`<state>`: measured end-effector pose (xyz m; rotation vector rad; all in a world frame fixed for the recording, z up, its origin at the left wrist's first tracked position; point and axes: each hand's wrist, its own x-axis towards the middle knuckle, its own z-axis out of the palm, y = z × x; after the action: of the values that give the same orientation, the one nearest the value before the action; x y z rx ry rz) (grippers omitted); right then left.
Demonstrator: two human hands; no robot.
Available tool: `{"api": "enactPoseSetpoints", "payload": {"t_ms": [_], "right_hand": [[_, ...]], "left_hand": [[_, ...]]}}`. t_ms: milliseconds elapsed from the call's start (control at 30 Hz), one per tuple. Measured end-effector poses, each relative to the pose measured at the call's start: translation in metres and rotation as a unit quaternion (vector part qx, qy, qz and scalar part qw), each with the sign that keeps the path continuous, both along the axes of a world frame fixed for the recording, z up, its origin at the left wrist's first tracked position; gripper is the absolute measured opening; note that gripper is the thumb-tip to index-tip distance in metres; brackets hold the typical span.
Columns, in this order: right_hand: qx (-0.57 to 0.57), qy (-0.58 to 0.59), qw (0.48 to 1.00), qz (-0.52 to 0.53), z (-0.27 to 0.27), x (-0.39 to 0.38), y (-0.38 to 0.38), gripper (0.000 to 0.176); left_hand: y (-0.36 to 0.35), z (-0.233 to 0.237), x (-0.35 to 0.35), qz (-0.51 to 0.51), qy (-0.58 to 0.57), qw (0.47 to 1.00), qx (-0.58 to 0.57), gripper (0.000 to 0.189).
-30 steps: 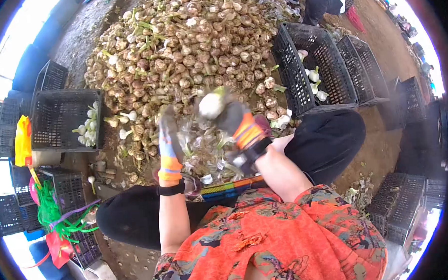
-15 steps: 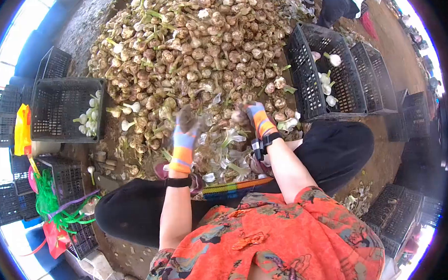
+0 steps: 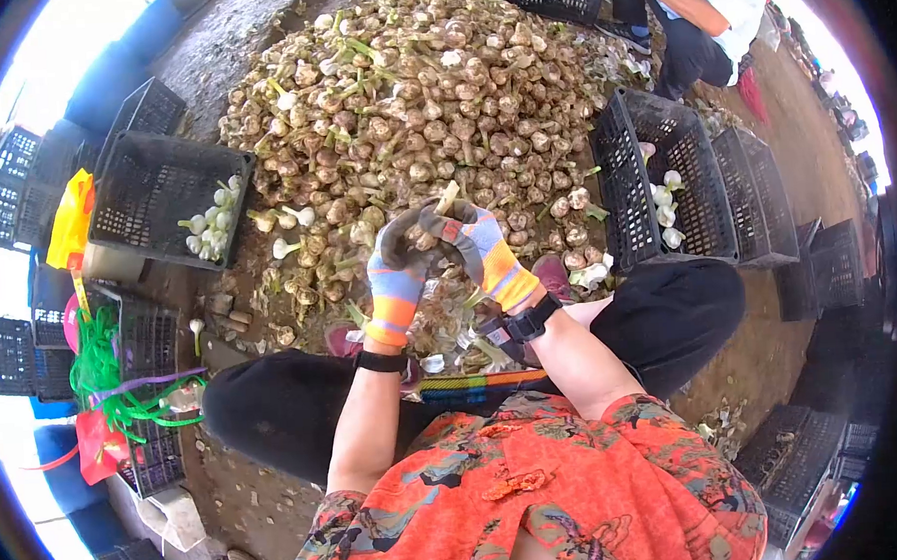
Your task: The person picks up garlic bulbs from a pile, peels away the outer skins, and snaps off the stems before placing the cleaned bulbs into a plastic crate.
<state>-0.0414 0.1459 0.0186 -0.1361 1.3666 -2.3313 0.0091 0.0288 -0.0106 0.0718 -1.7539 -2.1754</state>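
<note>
Both hands wear striped orange and blue-grey gloves with dark palms and meet in front of the pile. My left hand [image 3: 399,267] is closed around a garlic bulb [image 3: 423,240], which shows brownish between the fingers. My right hand [image 3: 482,248] presses against the same bulb from the other side, its fingers wrapped over the top. A pale stem end [image 3: 448,196] sticks up above the gloves. Most of the bulb is hidden by the fingers. Behind the hands rises a large heap of unpeeled garlic [image 3: 431,111]. Loose peelings [image 3: 482,354] lie on the ground below the hands.
At left, a black crate [image 3: 131,239] holds several cleaned white bulbs [image 3: 211,222]. Another black crate [image 3: 621,207] with white bulbs stands at right. Green netting [image 3: 97,365] hangs by the left crates. A person [image 3: 693,29] sits at the far right, beyond the heap.
My hands have come together from apart near the heap's front edge and now hold a garlic bulb between them. The camera view has shifted slightly, and more of the other person shows.
</note>
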Motion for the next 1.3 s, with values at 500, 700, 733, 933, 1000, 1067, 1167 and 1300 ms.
{"api": "enactPoseSetpoints", "payload": {"t_ms": [500,700,733,933,1000,1067,1167,1300], "right_hand": [[-0.072,0.038,0.997,0.008,0.018,0.009,-0.003,0.022],[-0.073,0.046,0.994,0.07,0.027,0.011,0.01,0.022],[-0.073,0.047,0.994,0.071,0.03,0.011,0.013,0.022],[-0.065,-0.015,0.99,0.12,0.047,0.012,0.023,0.024],[0.074,0.199,0.975,0.068,0.052,0.014,0.024,0.026],[0.157,0.316,0.935,0.032,0.05,0.011,0.024,0.027],[0.245,0.429,0.868,-0.057,0.037,0.006,0.014,0.03],[0.093,0.095,0.99,-0.048,0.036,0.03,0.005,0.026]], "left_hand": [[-0.002,0.021,0.008,0.036,0.059,0.997,-0.035,0.054],[-0.005,0.017,0.009,-0.029,0.035,0.994,0.099,0.054],[-0.004,0.022,0.01,-0.029,0.035,0.994,0.098,0.054],[-0.008,0.043,0.02,-0.043,0.059,0.994,0.087,0.053],[-0.013,0.051,0.024,-0.12,0.029,0.975,0.183,0.046],[-0.005,0.067,0.026,-0.067,-0.021,0.989,0.127,0.043],[-0.001,0.073,0.024,-0.073,-0.053,0.968,0.233,0.048],[0.0,0.048,0.02,0.018,-0.026,0.997,0.065,0.04]]}}
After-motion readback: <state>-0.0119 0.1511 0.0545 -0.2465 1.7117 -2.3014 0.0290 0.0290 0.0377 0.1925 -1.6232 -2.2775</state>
